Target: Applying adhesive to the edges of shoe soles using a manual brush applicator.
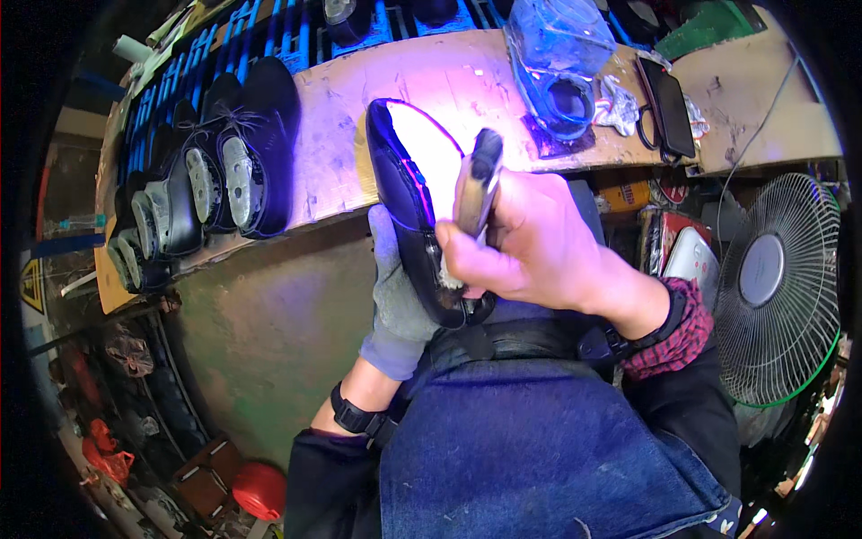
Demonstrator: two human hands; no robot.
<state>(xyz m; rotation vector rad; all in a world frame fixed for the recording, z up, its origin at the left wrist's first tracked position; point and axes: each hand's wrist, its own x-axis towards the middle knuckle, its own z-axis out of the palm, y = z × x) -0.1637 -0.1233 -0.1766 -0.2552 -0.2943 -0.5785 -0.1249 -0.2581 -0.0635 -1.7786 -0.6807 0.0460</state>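
A black shoe [395, 171] is held sole side up over the bench edge, its forward sole area washed out by bright light. My left hand [395, 292], in a grey glove, is closed round the shoe's left side near the heel. My right hand [543, 238] is bare and grips a brush [474, 193] by its thick wooden handle, whose dark end points up. Its pale bristles seem to touch the underside toward the heel, though my fingers partly cover them.
Several black shoes [274, 135] stand along the left of the cardboard-covered bench [332, 108], before blue slats [274, 40]. A blue-stained plastic container [561, 45] and a phone [666, 108] lie at the right. A fan [763, 269] stands right; a red round object [260, 491] sits lower left.
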